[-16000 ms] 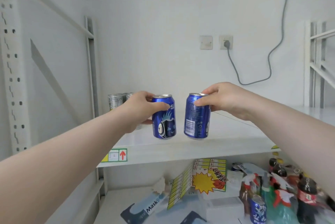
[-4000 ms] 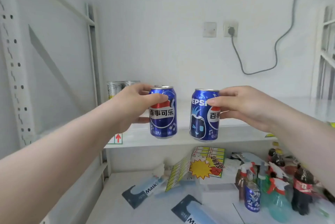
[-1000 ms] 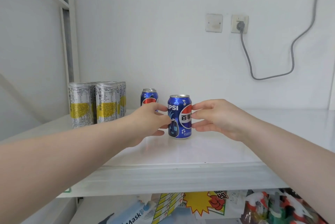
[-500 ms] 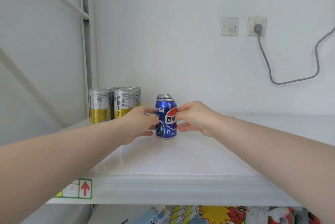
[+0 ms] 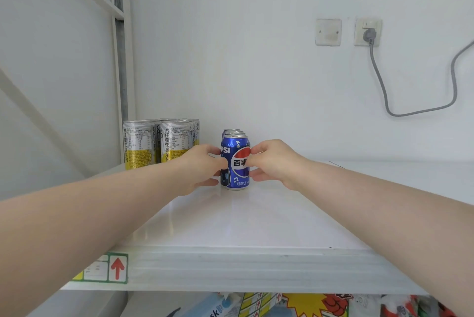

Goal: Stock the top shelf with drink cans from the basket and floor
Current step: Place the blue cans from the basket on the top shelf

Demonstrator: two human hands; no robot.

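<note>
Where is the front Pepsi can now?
Head view: front Pepsi can on the top shelf, between left hand and right hand, right of the yellow cans.

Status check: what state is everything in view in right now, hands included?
Front blue cola can: upright on the white top shelf, gripped from both sides.
Blue cans behind it: upright, in a row.
Tall silver-and-yellow cans: upright, clustered at the left.
Left hand: grips the front can's left side.
Right hand: grips its right side.
Grey plug: seated in the wall socket.
</note>
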